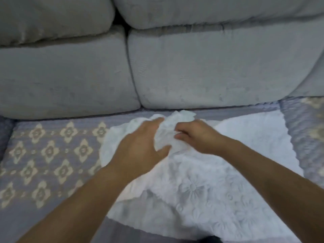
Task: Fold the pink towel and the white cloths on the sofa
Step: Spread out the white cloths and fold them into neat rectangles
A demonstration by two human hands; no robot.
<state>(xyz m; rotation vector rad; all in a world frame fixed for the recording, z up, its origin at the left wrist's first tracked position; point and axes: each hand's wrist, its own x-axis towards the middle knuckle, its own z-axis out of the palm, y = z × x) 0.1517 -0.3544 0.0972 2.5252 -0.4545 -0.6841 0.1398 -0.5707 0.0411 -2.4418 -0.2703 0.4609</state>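
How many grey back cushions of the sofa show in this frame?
4. Two lower cushions stand side by side, left and right; two upper ones sit above them, left and right. More may lie outside the frame.

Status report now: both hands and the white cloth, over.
Left hand and right hand gripping bunched white embossed cloth on patterned sofa cover. Nothing blocking.
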